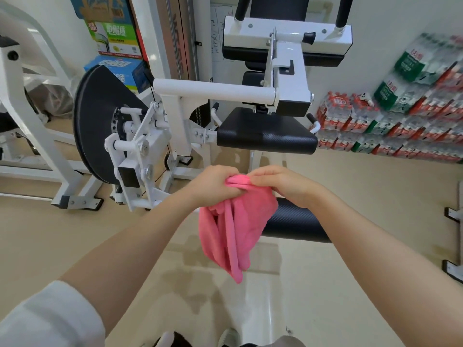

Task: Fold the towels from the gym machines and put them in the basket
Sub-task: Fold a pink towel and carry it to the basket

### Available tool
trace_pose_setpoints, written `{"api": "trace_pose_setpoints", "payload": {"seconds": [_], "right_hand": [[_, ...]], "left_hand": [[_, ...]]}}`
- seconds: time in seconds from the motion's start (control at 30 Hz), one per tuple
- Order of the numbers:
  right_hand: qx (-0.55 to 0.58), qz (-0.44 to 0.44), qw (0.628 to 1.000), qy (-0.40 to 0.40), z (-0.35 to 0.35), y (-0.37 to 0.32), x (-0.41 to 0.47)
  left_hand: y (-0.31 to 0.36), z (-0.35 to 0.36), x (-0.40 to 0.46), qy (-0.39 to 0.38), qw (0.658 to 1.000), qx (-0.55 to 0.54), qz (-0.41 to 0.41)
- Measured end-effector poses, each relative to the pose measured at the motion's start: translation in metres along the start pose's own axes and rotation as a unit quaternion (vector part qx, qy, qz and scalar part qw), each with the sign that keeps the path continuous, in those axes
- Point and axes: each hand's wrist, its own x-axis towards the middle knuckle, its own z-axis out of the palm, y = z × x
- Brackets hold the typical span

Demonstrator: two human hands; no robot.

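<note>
Both hands close on the top edge of one pink towel (234,229): the left hand (213,187) is fisted around a bunched corner, the right hand (280,182) pinches the same edge just beside it with fingertips pressed together. With the two grips nearly touching, the cloth hangs down in crumpled, uneven folds, in the air in front of the black roller pad (298,225) of the gym machine (225,96), above the floor (75,246).

Risks, as I judge them: with so little edge between the hands, spreading the towel flat may drag a corner out of the lighter right pinch, dropping one side. The dangling tail could brush the roller pad. No basket is in view, so a fold made in mid-air must survive being carried.
</note>
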Motion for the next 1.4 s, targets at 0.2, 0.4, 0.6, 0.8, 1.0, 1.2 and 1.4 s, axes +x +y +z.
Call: {"api": "trace_pose_setpoints", "payload": {"seconds": [0.2,0.4,0.6,0.8,1.0,1.2,1.4], "right_hand": [[0.053,0.043,0.996,-0.064,-0.003,0.002,0.009],[0.116,0.012,0.992,0.050,0.010,-0.006,0.030],[0.219,-0.039,0.969,0.111,0.020,-0.030,0.064],[0.282,-0.081,0.956,-0.026,0.038,-0.060,0.086],[0.077,-0.127,0.950,0.275,0.066,-0.087,0.105],[-0.100,-0.089,0.869,0.476,0.071,-0.078,0.115],[-0.154,-0.113,0.857,0.478,0.083,-0.073,0.106]], "left_hand": [[-0.033,-0.025,-0.008,0.050,0.995,-0.066,-0.052],[-0.071,-0.046,-0.002,0.062,0.987,-0.101,-0.108],[-0.080,-0.079,0.015,0.033,0.992,-0.098,-0.078],[-0.075,-0.108,0.030,0.047,0.977,-0.208,0.003],[-0.083,-0.112,0.046,-0.044,0.895,-0.438,0.067],[-0.075,-0.100,0.064,0.005,0.786,-0.615,-0.065],[-0.079,-0.093,0.069,-0.079,0.790,-0.598,-0.109]]}}
